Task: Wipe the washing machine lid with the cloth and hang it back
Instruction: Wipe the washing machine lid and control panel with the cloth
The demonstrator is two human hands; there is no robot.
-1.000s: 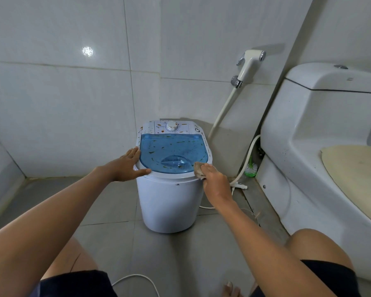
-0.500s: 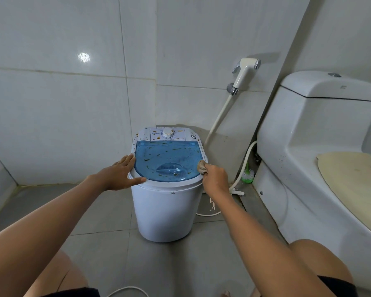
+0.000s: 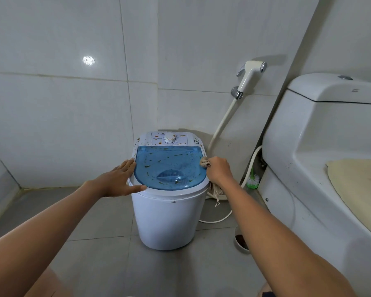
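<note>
Left hand (image 3: 118, 181) flat, fingers straight, against the washing machine (image 3: 169, 215) rim — likely bracing it — right hand (image 3: 219, 171) clenched around the cloth (image 3: 204, 161) at the right edge of the speckled blue lid (image 3: 169, 166), tail dangling — placed, seemingly, to start wiping.

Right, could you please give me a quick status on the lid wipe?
Left hand flat on washer rim. Right hand grips cloth at lid right edge. Lid spotted. Nothing blocking.

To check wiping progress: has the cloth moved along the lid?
Yes. The cloth in the right hand moved from the lid's front-right corner back along its right edge.
</note>
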